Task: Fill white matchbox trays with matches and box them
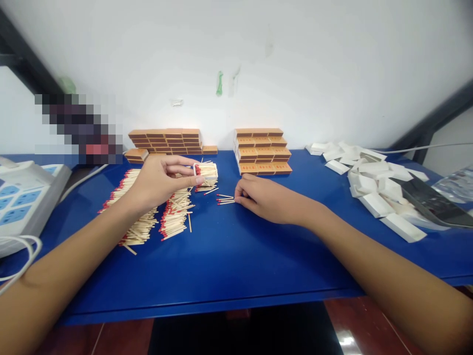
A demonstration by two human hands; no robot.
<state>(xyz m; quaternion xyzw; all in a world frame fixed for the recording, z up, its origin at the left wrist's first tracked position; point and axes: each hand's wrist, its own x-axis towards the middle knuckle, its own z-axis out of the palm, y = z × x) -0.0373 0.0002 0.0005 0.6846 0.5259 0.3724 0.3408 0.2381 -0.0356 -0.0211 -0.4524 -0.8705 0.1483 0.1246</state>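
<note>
My left hand (162, 178) grips a white matchbox tray (217, 172) by its left end, thumb in front and fingers behind. Matches with red heads (206, 170) fill the tray, heads toward my palm. Just to its right, my right hand (254, 197) pinches the plain ends of a few matches (225, 199), whose red heads point left. Under and beside my left hand lie two long piles of loose matches, the nearer pile (175, 217) and the left pile (142, 227). Part of the left pile is hidden by my left hand and forearm.
Stacked orange matchboxes (166, 140) stand against the wall at back left, with a stepped stack (262, 155) at back centre. White empty trays (373, 172) lie heaped on the right beside a dark phone-like slab (432, 199). A white power strip (25, 197) and cable occupy the left edge.
</note>
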